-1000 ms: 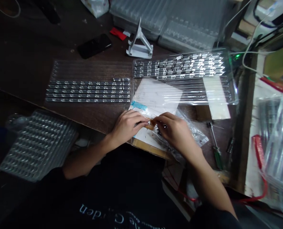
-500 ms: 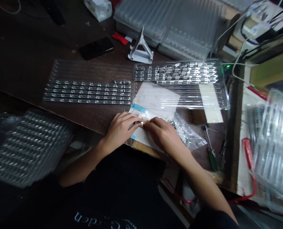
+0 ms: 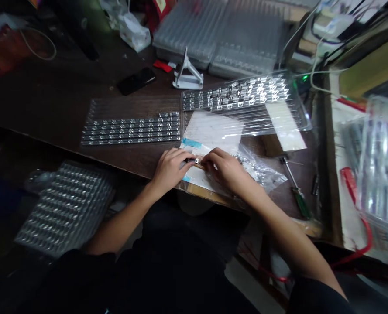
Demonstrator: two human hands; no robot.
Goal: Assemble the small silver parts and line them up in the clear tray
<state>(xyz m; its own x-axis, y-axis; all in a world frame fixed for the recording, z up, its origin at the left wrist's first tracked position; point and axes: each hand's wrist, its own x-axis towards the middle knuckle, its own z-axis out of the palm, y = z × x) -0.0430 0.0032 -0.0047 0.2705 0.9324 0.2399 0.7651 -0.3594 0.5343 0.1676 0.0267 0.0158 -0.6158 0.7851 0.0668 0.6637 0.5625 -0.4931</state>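
Note:
My left hand [image 3: 172, 171] pinches a small dark-and-silver connector [image 3: 193, 161] between thumb and fingertips, its bright end pointing right. Close against that end, my right hand [image 3: 224, 169] has its fingers curled in a pinch. Whatever it grips is too small or too hidden to make out. Both hands work over white paper [image 3: 197, 176] with blue tape [image 3: 192, 142] at the table's front edge. Partly under my right hand lies a clear plastic bag [image 3: 266, 176] of tiny metal pieces.
Left of the paper is a clear tray [image 3: 131, 104] with rows of connectors; another tray [image 3: 300, 124] holds more at the right. A green-handled screwdriver [image 3: 300, 203], a phone [image 3: 136, 81] and a white stand [image 3: 187, 78] lie around. Stacked trays [image 3: 63, 205] stand lower left.
The camera view has shifted and turned a little. My left hand keeps the connector, and my right hand stays at its end with the fingers slightly shifted.

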